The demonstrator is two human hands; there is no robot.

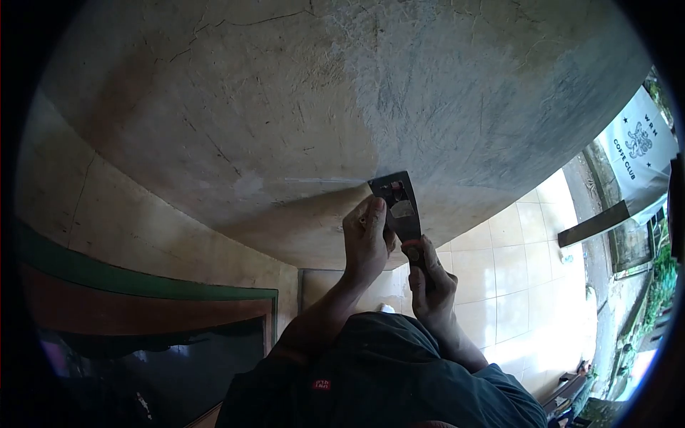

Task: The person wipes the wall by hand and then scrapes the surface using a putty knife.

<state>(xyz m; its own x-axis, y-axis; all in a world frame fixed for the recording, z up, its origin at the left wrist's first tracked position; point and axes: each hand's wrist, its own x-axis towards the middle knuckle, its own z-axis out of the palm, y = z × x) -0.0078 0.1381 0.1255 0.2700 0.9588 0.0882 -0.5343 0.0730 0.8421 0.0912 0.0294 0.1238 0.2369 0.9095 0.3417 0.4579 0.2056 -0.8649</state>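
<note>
A wide-bladed putty knife [404,222] is held up in front of a plastered wall [300,107], its broad dark edge at or very near the surface. My right hand [434,285] wraps around the handle, thumb lying along it. At the blade's left side is my left hand [367,239], its fingers curled and the thumb against the blade's edge; what its fingers cover is hidden. Pale smears and flecks mark the blade. Grey, rough patching covers the wall's right part, while cracks and stains run over the left.
A dark window [164,371] with a green and brown frame [164,285] is at lower left. Glossy floor tiles [474,271] spread to the right below the wall. Beyond them hangs a white printed banner [638,143] beside a dark beam [594,223].
</note>
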